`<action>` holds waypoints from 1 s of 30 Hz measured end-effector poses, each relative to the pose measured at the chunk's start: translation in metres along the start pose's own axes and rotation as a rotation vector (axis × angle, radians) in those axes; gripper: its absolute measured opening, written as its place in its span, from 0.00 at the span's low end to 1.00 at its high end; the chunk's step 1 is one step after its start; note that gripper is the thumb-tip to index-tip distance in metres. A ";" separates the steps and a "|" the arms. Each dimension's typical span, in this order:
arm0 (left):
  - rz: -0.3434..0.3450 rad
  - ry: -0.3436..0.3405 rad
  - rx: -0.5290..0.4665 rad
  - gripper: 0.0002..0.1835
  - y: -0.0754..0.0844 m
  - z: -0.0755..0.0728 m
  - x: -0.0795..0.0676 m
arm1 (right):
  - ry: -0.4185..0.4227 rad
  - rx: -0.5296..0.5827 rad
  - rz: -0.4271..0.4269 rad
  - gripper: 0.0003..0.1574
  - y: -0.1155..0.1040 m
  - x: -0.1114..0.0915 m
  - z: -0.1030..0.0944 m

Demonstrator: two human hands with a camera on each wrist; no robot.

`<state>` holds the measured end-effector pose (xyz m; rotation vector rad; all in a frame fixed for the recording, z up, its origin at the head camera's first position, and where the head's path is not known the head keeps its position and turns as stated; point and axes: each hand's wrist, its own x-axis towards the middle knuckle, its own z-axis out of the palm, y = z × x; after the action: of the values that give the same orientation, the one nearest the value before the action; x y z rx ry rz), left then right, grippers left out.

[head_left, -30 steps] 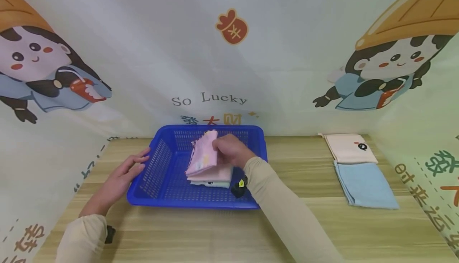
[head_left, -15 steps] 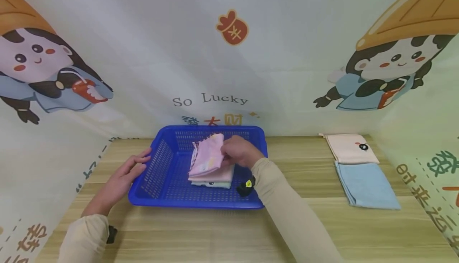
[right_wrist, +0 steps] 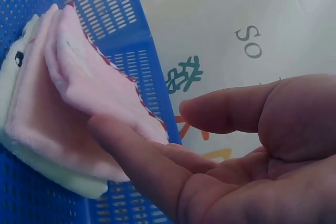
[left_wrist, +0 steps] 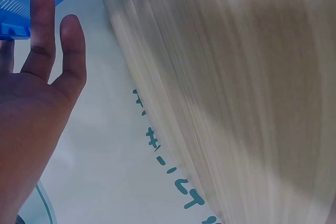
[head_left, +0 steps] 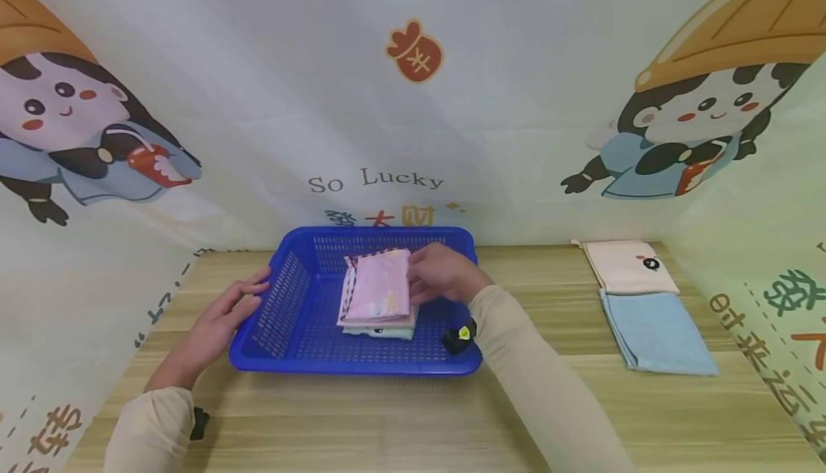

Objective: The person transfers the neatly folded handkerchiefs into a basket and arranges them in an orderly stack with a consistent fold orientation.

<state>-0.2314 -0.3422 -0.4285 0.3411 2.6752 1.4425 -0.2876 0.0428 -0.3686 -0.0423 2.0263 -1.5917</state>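
A blue plastic basket (head_left: 303, 365) with perforated walls stands on the table. Inside it lies a stack of folded towels: a pink one (head_left: 381, 283) with a dark-and-white trimmed edge on top, a paler pink one (right_wrist: 42, 135) under it, and a pale green one (head_left: 387, 332) at the bottom. My right hand (head_left: 445, 272) is at the top towel's right edge, its thumb and fingers spread apart in the right wrist view. Along the basket's left rim, my left hand (head_left: 222, 319) rests with extended fingers; the left wrist view shows the fingers at the blue wall.
To the right on the wooden table (head_left: 413, 423) lie a folded cream towel (head_left: 622, 266) with a dark round motif and a folded light blue towel (head_left: 658, 331). A printed cloth backdrop (head_left: 516, 100) rises behind the basket and along both sides.
The pink towel has come down from a tilted, raised position to lie flatter on the stack. My right hand has released it and shifted right. The left hand stays at the rim.
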 end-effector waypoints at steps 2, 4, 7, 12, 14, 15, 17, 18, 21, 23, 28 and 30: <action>-0.011 -0.002 0.001 0.26 0.000 0.000 0.000 | -0.003 -0.018 0.004 0.36 -0.001 -0.003 -0.001; -0.017 -0.001 0.009 0.26 0.000 0.000 0.000 | -0.002 -0.027 -0.003 0.35 -0.001 -0.005 -0.002; -0.017 0.001 0.006 0.26 0.000 0.001 0.000 | 0.004 -0.033 -0.022 0.34 -0.001 -0.007 -0.005; -0.020 0.004 0.009 0.26 0.000 0.000 -0.001 | 0.027 -0.015 -0.048 0.35 -0.001 -0.011 -0.010; -0.021 0.003 0.017 0.26 -0.001 0.000 -0.002 | 0.028 -0.012 -0.051 0.35 -0.001 -0.013 -0.013; -0.022 0.003 0.021 0.26 -0.001 0.000 -0.002 | 0.024 -0.014 -0.054 0.35 -0.001 -0.014 -0.014; -0.019 0.004 0.022 0.26 -0.001 0.000 -0.002 | 0.016 -0.019 -0.057 0.35 -0.002 -0.016 -0.016; -0.016 0.003 0.018 0.26 -0.001 0.000 -0.002 | 0.013 -0.030 -0.060 0.35 -0.002 -0.017 -0.016; -0.020 0.001 0.016 0.26 -0.001 0.000 -0.002 | 0.005 -0.062 -0.072 0.35 -0.003 -0.021 -0.018; -0.027 0.001 0.020 0.26 -0.001 0.000 -0.002 | 0.009 -0.092 -0.090 0.36 -0.003 -0.024 -0.019; -0.030 0.002 -0.008 0.27 0.002 0.000 -0.002 | 0.060 -0.210 -0.184 0.37 0.000 -0.031 -0.024; -0.028 0.000 -0.027 0.27 0.003 0.000 -0.001 | 0.086 -0.260 -0.214 0.37 0.002 -0.035 -0.027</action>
<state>-0.2295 -0.3409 -0.4261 0.2999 2.6473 1.4692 -0.2695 0.0798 -0.3523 -0.3019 2.3515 -1.4624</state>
